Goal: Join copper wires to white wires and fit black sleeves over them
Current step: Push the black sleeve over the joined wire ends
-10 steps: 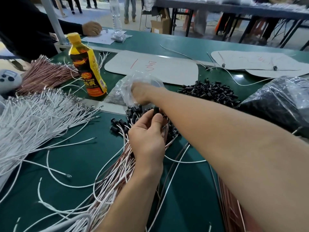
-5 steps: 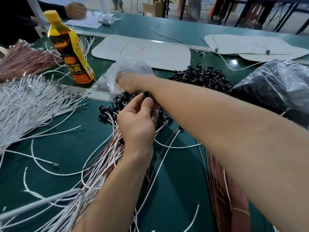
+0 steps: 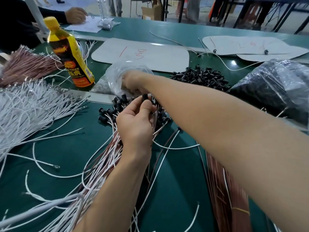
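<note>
My left hand [image 3: 133,124] pinches a black sleeve [image 3: 144,96] between thumb and fingertips, above a bundle of joined copper and white wires [image 3: 107,156] that end in black sleeves. My right arm crosses over it, and my right hand [image 3: 132,79] is at the mouth of a clear plastic bag [image 3: 117,71], where its fingers are blurred and partly hidden. A heap of white wires [image 3: 25,111] lies at the left, with copper wires [image 3: 25,64] behind it. Loose black sleeves [image 3: 200,77] are piled behind my right arm.
A yellow drink bottle [image 3: 70,56] stands left of the clear bag. A dark bag of parts [image 3: 275,84] sits at the right, and a second copper bundle [image 3: 222,190] lies under my right arm. White boards [image 3: 142,54] lie at the back. Another person's hand [image 3: 75,15] rests at the far left.
Both hands keep their places: the left still pinches the sleeve and the right stays at the clear bag. Only the view has shifted slightly.
</note>
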The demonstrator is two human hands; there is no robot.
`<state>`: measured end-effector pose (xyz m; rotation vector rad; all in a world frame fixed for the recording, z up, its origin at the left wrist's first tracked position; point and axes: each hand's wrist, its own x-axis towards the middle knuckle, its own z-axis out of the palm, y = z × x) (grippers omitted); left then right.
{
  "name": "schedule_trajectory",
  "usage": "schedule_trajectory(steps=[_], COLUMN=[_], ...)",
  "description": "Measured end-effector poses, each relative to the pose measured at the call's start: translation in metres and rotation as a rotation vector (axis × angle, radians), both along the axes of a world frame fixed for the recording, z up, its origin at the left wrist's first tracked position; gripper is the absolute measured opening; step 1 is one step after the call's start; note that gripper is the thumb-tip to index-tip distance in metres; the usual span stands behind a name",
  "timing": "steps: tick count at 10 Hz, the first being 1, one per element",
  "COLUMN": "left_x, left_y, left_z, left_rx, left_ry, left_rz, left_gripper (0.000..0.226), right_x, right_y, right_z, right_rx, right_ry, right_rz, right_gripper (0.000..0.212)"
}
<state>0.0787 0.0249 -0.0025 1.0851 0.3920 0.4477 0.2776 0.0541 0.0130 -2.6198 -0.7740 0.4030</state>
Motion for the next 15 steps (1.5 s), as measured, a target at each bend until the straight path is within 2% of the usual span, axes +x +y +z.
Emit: schedule_trajectory(steps=[2,3,4,5,6,7,8,9,10,12,13,14,15], left_x=[-0.002,-0.004,-0.004,-0.005,-0.008,-0.012,-0.012,-0.012,-0.013,-0.015,-0.016,-0.016,-0.015], left_y=[-0.001,-0.006,-0.012,-0.018,-0.025,-0.030,-0.029,-0.028,-0.028,-0.030,-0.032,-0.032,-0.034], left_z=[0.001,-0.001,-0.003,-0.003,-0.004,-0.004,-0.005,-0.006,-0.007,-0.009,-0.008,-0.008,-0.010], left_rx=[0.008,0.037,0.054,0.079,0.138,0.165,0.177,0.173,0.209,0.320,0.333,0.330,0.323], left_ry=[-0.019,-0.008,0.022,0.046,0.092,0.109,0.116,0.116,0.122,0.126,0.118,0.120,0.126], left_rz=[-0.062,-0.099,-0.133,-0.185,-0.278,-0.319,-0.326,-0.342,-0.353,-0.369,-0.396,-0.402,-0.408], left_gripper=[0.017,0.026,0.025,0.020,0.020,0.023,0.018,0.017,0.016,0.020,0.032,0.031,0.025], right_x=[-0.012,-0.034,-0.055,-0.078,-0.099,-0.109,-0.112,-0.122,-0.127,-0.129,-0.132,-0.137,-0.146], right_y=[-0.044,-0.082,-0.127,-0.164,-0.176,-0.179,-0.184,-0.192,-0.201,-0.219,-0.222,-0.222,-0.221], right_z=[0.052,0.072,0.074,0.056,0.029,0.008,-0.008,-0.017,-0.013,0.005,0.004,0.006,0.010], right_rx=[0.312,0.362,0.379,0.241,-0.067,-0.116,-0.075,0.005,0.058,0.143,0.252,0.337,0.415], right_ry=[0.242,0.351,0.354,0.231,0.028,-0.083,-0.189,-0.218,-0.187,-0.060,-0.042,-0.085,-0.129], right_rz=[-0.128,-0.105,-0.142,-0.185,-0.139,-0.186,-0.223,-0.214,-0.223,-0.197,-0.249,-0.292,-0.330], right_gripper=[0.027,0.029,0.029,0.024,0.021,0.012,0.019,0.019,0.027,0.022,0.030,0.030,0.015])
